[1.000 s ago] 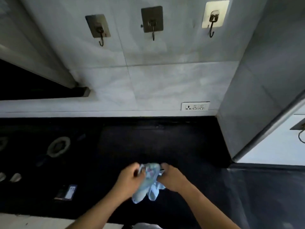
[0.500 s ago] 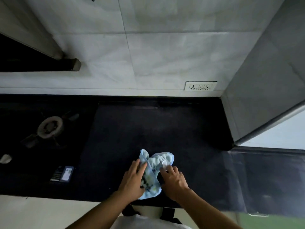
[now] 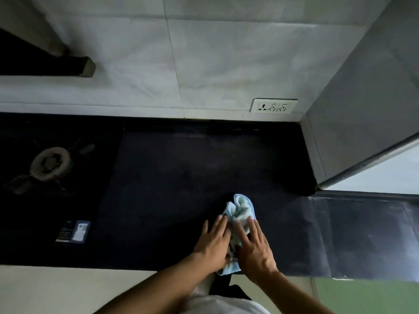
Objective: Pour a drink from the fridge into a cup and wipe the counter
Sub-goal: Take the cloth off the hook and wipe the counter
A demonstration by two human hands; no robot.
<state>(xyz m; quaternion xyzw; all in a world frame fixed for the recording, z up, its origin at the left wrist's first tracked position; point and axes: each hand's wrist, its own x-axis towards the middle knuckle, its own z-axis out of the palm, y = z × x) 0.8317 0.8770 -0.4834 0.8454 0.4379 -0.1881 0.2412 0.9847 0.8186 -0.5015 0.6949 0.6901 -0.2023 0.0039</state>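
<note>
A light blue cloth lies bunched on the black counter, near its front edge. My left hand lies flat on the cloth's left side with its fingers straight. Beside it, my right hand presses on the cloth's right side, fingers spread and straight. Both hands cover most of the cloth; only its far end and a near corner show. No cup or drink is in view.
A gas burner sits in the counter at the left. A small dark packet lies near the front edge left of my hands. A wall socket is on the tiled wall. A grey wall corner closes the right side.
The cloth went from being held up between both hands to lying on the counter. Both hands have flattened on it and shifted right. My view has tilted downward.
</note>
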